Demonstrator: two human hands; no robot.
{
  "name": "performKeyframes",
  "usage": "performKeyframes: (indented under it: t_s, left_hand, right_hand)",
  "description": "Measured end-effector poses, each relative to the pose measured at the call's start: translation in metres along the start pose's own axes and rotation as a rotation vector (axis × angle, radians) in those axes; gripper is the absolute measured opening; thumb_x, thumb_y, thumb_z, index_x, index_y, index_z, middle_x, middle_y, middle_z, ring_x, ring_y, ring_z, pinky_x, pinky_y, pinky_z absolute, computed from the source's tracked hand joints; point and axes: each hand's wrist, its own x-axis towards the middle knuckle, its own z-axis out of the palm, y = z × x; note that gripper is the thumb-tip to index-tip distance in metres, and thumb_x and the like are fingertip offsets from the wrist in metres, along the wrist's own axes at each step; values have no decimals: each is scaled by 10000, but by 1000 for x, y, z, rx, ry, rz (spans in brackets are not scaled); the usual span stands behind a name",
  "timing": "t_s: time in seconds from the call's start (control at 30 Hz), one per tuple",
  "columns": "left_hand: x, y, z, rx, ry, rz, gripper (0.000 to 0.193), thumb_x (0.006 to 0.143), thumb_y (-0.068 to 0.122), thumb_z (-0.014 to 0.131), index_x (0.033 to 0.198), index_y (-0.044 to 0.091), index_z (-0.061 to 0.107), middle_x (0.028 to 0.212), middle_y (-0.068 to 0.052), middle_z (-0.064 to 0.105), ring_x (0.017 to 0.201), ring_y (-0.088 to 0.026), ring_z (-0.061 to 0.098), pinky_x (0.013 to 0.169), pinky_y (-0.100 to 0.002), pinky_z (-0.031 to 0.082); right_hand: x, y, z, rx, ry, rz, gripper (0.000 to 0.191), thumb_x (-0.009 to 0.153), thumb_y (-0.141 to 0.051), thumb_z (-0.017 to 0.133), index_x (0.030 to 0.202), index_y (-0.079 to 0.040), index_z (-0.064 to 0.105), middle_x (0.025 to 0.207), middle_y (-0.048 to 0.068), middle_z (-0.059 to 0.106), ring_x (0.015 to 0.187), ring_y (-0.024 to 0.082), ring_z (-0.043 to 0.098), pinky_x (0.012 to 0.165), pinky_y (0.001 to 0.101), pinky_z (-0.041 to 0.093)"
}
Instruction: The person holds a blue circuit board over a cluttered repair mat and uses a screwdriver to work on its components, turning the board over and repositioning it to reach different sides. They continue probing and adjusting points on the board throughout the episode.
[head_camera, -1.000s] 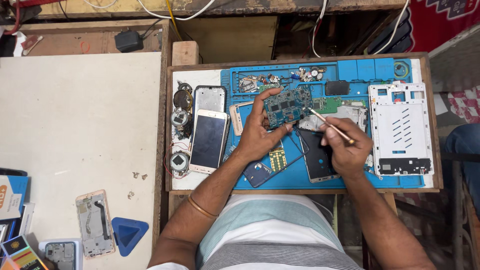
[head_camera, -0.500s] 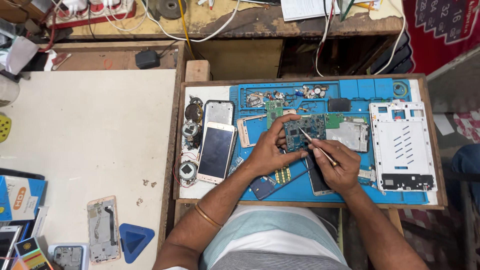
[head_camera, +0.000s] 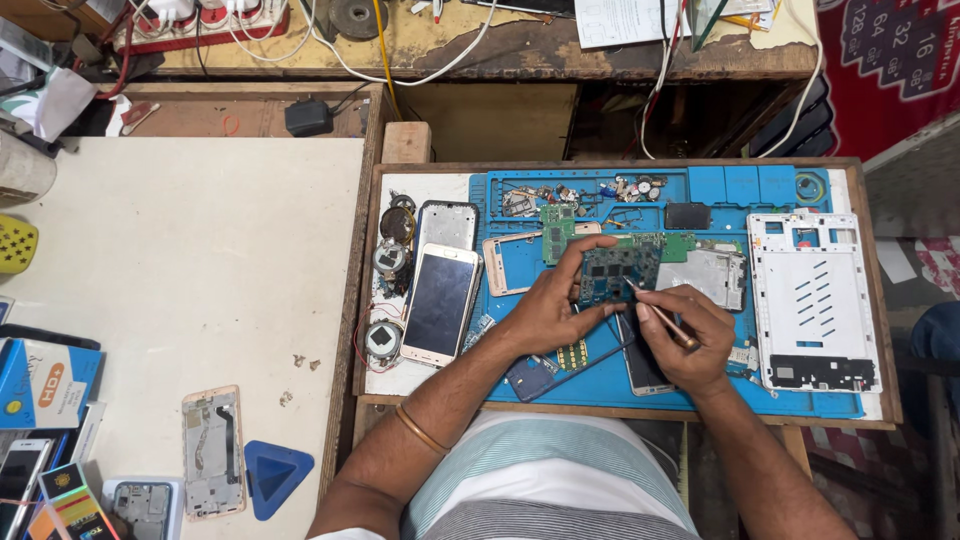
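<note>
My left hand (head_camera: 553, 310) grips a dark green circuit board (head_camera: 620, 270) by its left edge and holds it tilted above the blue work mat (head_camera: 720, 190). My right hand (head_camera: 683, 335) pinches a thin metal tool (head_camera: 662, 313), with its tip on the board's lower right part. Under my hands lie a dark phone (head_camera: 640, 365), a small blue part (head_camera: 530, 378) and a strip with gold contacts (head_camera: 572, 355).
A gold phone (head_camera: 440, 303) and a black phone frame (head_camera: 447, 222) lie left of the mat beside round parts (head_camera: 383, 340). A white tablet frame (head_camera: 810, 300) sits at the right. Phone frames (head_camera: 212, 450), a blue triangular pick (head_camera: 272, 475) and boxes (head_camera: 40, 385) rest on the white table.
The view has shifted, so the tray sits lower and farther right in frame. My right hand brought the tool down with its tip on the board; my left hand stays on the board.
</note>
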Motion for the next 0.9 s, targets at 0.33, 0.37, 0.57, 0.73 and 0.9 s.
performKeyframes:
  t_s: [0.33, 0.37, 0.57, 0.73, 0.9]
  left_hand:
    - [0, -8, 0, -65, -33, 35, 795, 934, 0, 721, 1550, 154, 242, 1260, -151, 670, 1195, -209, 697, 1072, -407, 604]
    - [1, -9, 1, -76, -28, 36, 817, 911, 10, 751, 1535, 153, 244, 1262, -150, 663, 1190, -212, 691, 1052, -411, 605]
    - [0, -10, 0, -99, 10, 23, 809, 889, 61, 806, 1501, 151, 285, 1276, -140, 655, 1171, -214, 697, 1006, -391, 624]
    - [1, -10, 0, -132, 43, 27, 742, 912, 42, 785, 1485, 142, 325, 1289, -142, 654, 1192, -200, 689, 1002, -364, 627]
    - [2, -10, 0, -90, 34, 54, 715, 922, 26, 779, 1477, 131, 341, 1300, -143, 643, 1211, -200, 684, 1026, -366, 631]
  right_hand:
    - [5, -7, 4, 87, -15, 7, 184, 1003, -11, 666, 1178, -2, 722, 1070, 153, 724, 939, 170, 732, 772, 239, 590]
    - [5, -8, 4, 80, -21, -1, 186, 1004, -14, 665, 1181, -2, 721, 1072, 150, 724, 942, 174, 734, 777, 240, 592]
    - [5, -9, 4, 48, -62, -13, 195, 1006, -45, 668, 1190, -10, 721, 1095, 146, 726, 962, 178, 733, 787, 247, 592]
    - [5, -9, 3, 40, -79, -22, 226, 1015, -71, 653, 1225, -7, 709, 1128, 155, 721, 961, 170, 713, 785, 250, 576]
    - [5, -5, 3, 67, -39, -15, 208, 1024, -83, 661, 1209, 6, 694, 1104, 154, 729, 983, 173, 731, 790, 250, 590]
